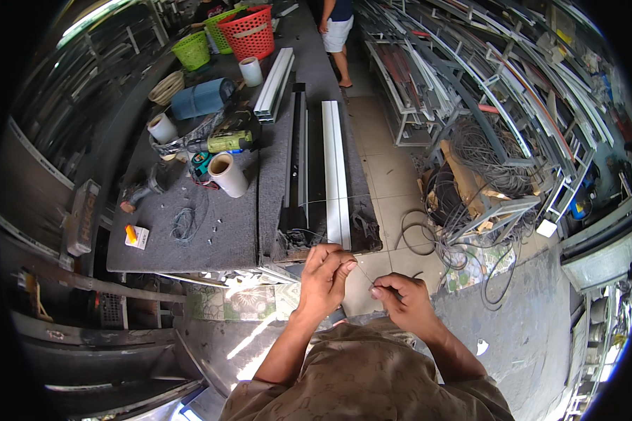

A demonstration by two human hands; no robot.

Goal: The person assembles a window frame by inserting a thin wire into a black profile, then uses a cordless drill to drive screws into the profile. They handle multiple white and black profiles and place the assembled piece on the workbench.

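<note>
My left hand is at the near end of the workbench, thumb and forefinger pinched together. My right hand is a little to the right and nearer to me, also pinching. Between the two pinches runs a short stretch of thin cord; whether it is string or wire is too fine to tell. Just beyond my left hand lies a long white metal profile, with a dark profile alongside it on the left. Another thin line crosses both profiles.
The grey carpeted workbench holds a coil of thin cord, a green drill, film rolls, a cigarette-pack-sized box and baskets. On the right are a cable heap and profile racks. A person stands beyond.
</note>
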